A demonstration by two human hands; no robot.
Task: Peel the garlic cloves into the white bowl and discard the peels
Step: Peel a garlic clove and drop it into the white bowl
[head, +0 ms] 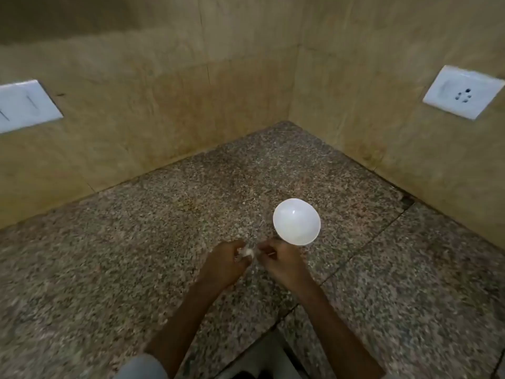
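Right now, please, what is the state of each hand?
Left hand: holds the garlic in curled fingers.
Right hand: fingers curled beside the garlic; too blurred to tell whether they pinch anything.

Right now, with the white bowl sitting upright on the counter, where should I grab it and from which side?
Pinch the near rim of the bowl, thumb inside, fingers outside, coming in from the near side with the right hand. The bowl stands upright and open, and that edge lies closest to the right hand; the left hand is busy holding garlic.
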